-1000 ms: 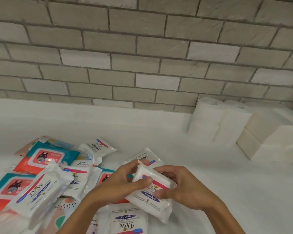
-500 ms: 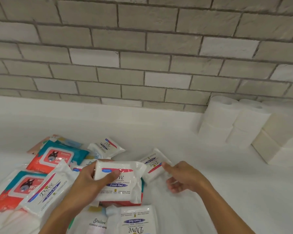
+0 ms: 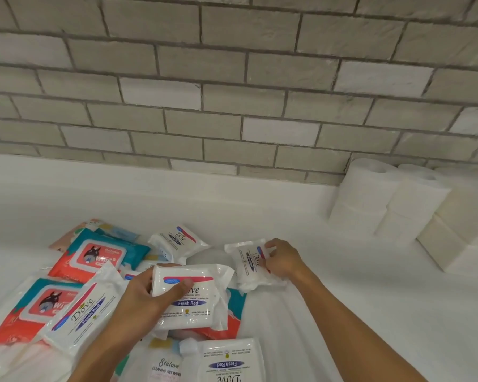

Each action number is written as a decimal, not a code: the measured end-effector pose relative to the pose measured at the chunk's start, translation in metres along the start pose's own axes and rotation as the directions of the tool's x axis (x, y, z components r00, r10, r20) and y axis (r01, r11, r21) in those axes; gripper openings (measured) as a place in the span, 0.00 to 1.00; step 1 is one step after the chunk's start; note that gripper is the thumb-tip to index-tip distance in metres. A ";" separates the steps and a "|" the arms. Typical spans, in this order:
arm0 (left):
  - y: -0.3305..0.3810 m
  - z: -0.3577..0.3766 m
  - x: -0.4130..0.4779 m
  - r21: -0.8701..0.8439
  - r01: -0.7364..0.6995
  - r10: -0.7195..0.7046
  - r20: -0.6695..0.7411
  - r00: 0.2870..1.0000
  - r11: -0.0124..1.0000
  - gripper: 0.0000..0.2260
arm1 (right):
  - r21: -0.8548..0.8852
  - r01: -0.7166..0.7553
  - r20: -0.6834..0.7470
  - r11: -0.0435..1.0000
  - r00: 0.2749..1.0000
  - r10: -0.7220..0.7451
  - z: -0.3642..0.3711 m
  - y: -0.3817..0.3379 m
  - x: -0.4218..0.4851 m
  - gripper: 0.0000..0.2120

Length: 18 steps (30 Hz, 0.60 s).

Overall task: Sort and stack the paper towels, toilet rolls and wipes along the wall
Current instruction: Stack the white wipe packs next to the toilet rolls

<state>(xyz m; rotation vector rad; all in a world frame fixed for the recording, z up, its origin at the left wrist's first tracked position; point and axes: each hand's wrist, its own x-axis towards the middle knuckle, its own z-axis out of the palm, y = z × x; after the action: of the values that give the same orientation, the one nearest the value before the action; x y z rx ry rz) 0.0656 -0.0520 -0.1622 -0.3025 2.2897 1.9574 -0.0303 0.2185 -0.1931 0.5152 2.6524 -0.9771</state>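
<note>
At lower centre, a Dove wipes pack (image 3: 193,299) is being gripped by the left hand (image 3: 141,296), and a smaller Dove pack (image 3: 249,267) is being pinched by the right hand (image 3: 283,260); white counter (image 3: 342,299) is showing between it and the toilet rolls (image 3: 370,194) at the right edge.

You seem to be in a home: a white counter (image 3: 342,312) against a grey brick wall (image 3: 232,78), with toilet rolls (image 3: 370,194).
</note>
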 end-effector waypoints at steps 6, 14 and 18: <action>0.004 -0.001 0.003 0.021 -0.006 0.007 -0.014 1.000 1.000 0.11 | -0.027 0.063 0.027 0.998 0.998 -0.062 -0.013 -0.013 0.013 0.18; 0.004 -0.005 0.007 0.033 0.007 -0.005 -0.046 0.999 0.999 0.11 | -0.090 -0.023 -0.221 0.996 0.975 0.003 -0.012 -0.002 -0.011 0.18; 0.004 -0.003 0.015 0.050 0.014 -0.010 -0.076 0.997 0.999 0.11 | 0.028 -0.207 -0.158 0.978 0.965 0.209 0.009 0.004 -0.028 0.44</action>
<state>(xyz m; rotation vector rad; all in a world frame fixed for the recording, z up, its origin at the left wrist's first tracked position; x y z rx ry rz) 0.0502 -0.0558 -0.1611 -0.3913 2.3736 1.9110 -0.0027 0.2083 -0.1919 0.8904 2.6620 -0.9225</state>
